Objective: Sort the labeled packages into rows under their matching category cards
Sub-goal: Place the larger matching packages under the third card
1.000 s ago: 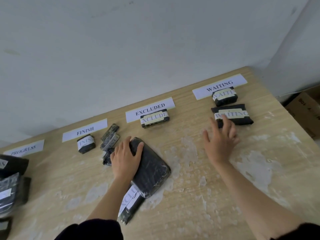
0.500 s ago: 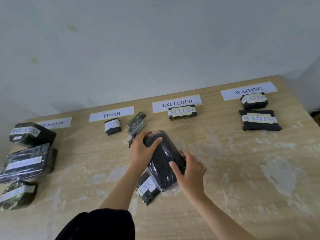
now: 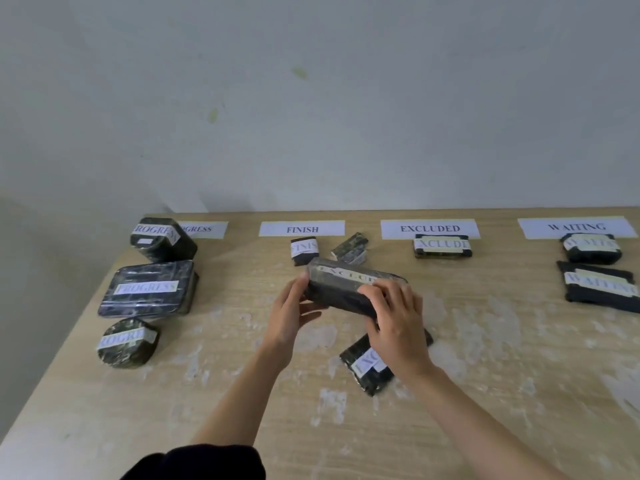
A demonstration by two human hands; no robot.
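Since half-second ago, we are lifting EXCLUDED package [image 3: 349, 289] off scuffed wooden table [image 3: 485, 375]; left hand [image 3: 289, 313], right hand [image 3: 394, 317] fingers wrapping its ends, plain wall [image 3: 311, 98] behind.

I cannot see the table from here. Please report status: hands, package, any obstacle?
Left hand and right hand both grip the EXCLUDED package, lifted. EXCLUDED row holds one package. Path there clear; second EXCLUDED package below the hands.

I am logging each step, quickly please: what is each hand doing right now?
Left hand: closed on the left end of the EXCLUDED package.
Right hand: closed on the same package's right part.
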